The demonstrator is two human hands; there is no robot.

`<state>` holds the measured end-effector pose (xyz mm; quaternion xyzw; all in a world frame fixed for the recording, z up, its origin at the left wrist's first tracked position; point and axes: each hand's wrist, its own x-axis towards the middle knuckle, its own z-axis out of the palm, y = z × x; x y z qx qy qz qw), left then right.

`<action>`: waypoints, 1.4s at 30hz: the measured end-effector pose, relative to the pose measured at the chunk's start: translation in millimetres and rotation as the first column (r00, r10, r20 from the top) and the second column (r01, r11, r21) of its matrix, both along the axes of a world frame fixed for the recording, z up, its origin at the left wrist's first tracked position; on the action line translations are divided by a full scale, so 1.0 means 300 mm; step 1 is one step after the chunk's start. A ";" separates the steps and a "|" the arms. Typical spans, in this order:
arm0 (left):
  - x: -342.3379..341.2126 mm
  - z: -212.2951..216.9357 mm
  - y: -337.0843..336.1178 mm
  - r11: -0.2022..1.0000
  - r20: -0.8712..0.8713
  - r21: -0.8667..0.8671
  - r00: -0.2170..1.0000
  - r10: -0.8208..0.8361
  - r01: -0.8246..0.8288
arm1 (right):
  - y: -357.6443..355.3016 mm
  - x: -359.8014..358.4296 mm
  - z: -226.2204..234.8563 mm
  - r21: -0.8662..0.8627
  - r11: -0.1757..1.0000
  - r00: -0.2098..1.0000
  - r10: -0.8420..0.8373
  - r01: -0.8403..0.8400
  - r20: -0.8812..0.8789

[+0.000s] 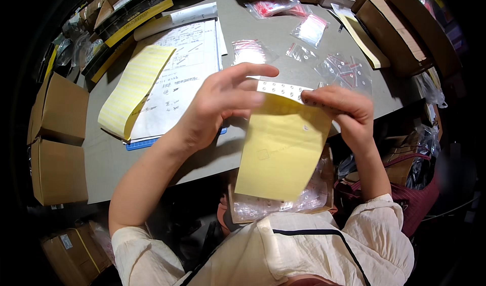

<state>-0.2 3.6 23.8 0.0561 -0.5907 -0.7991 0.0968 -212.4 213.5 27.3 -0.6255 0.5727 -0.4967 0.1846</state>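
Observation:
A yellow backing sheet (283, 149) hangs in front of me, its top folded over to show a white strip (281, 88) with rows of small round stickers. My right hand (352, 111) is closed on the sheet's upper right corner, thumb and fingers pinching it. At the upper left corner is my left hand (215, 101), fingers stretched out and apart, slightly blurred. Its fingertips overlap the sheet's edge; whether they touch it I cannot tell. One small pale sticker (306, 127) shows on the yellow side.
Behind the hands lie small zip bags (248, 52) and more clear bags (347, 71). At left, a yellow striped sheet (136, 86) rests on a clipboard with papers (195, 43). Cardboard boxes (61, 114) line the table's left edge. An open box of bags (243, 210) is below the sheet.

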 end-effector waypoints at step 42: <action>-0.020 -0.060 0.025 0.801 0.152 -0.561 0.926 0.345 -0.206 | -0.139 0.159 -0.037 -0.319 0.946 0.602 -0.284 0.051 -0.746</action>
